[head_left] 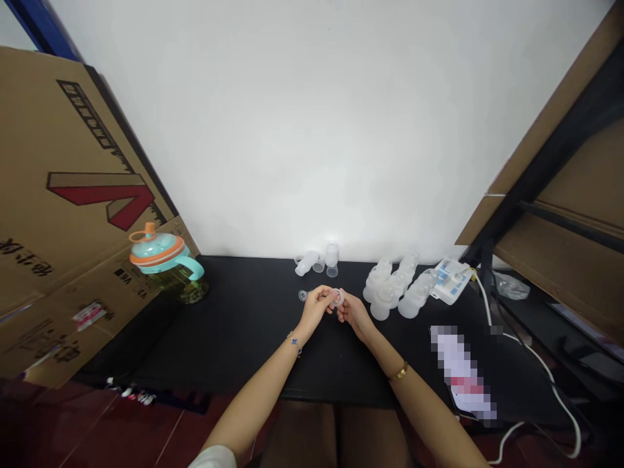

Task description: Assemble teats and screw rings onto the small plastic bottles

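- Black tabletop [229, 344] runs across the lower middle of the frame, its far edge meeting a white wall [312, 130] and its near edge lying just beyond the person's lap.
- Bare black surface lies in front of both hands and to their left, as far as a teal-and-orange lidded drinking jug [163, 255] at the table's left end.
- Upper middle: two frosted bottles [306, 263] stand or lie beside two small clear cups [332, 270], one bottle on its side and one upright.
- Right of the hands: a cluster of frosted baby bottles [390, 289], about six, overlapping too much for an exact count, stands close together.
- One small clear piece [303, 295] lies on the table just beyond the left hand.
- Right edge: a white device [453, 279] with a white cable [536, 370] sits past the bottles, and a pixelated, unreadable item [461, 370] lies nearer.
- Left edge: a large cardboard box [73, 195] leans in; right edge: a black metal shelf frame [526, 214].
- A clear ring [337, 298] sits at the fingertips of the right hand [353, 313], pinched there; the left hand [316, 307] curls in, touching or just beside it, too small to tell which.
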{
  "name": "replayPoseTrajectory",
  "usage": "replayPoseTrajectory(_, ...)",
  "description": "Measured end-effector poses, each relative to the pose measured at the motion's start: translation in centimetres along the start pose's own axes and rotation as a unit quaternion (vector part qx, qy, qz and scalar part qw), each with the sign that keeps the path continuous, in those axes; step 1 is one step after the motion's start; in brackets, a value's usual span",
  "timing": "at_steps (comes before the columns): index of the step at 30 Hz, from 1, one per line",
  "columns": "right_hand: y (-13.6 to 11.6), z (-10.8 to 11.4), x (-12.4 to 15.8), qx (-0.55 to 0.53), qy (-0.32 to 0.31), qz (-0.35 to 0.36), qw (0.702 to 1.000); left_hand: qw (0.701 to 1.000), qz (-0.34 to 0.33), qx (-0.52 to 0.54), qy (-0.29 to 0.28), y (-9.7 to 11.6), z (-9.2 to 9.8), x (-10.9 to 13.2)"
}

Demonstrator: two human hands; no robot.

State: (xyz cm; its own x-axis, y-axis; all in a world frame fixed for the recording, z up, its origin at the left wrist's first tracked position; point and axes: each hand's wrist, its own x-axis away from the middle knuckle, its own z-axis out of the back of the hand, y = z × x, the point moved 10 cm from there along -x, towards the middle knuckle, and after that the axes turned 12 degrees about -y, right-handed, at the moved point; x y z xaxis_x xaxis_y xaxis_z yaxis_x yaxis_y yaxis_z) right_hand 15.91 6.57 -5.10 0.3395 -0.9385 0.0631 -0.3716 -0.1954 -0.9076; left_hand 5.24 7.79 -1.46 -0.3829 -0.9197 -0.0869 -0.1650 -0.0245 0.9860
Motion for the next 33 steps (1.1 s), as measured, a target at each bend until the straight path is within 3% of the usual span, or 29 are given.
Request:
replayPoseTrajectory(8, -0.3, -0.1, 0.3, -0.016, 0.011, 0.014, 1.000, 0.999, -0.001, -0.003, 0.033, -0.4, 1.0, -0.1)
replayPoseTrajectory(22, -1.7, 0.2, 0.2, 0.015, 0.016, 0.080, 0.997, 0.999, -0.006, -0.040, 0.021, -0.4, 0.7, -0.2)
replayPoseTrajectory(33, -1.3, 0.5, 0.3, -0.020, 0.024, 0.062, 0.998, 1.000, -0.012, -0.015, 0.022, -0.4, 0.7, -0.1)
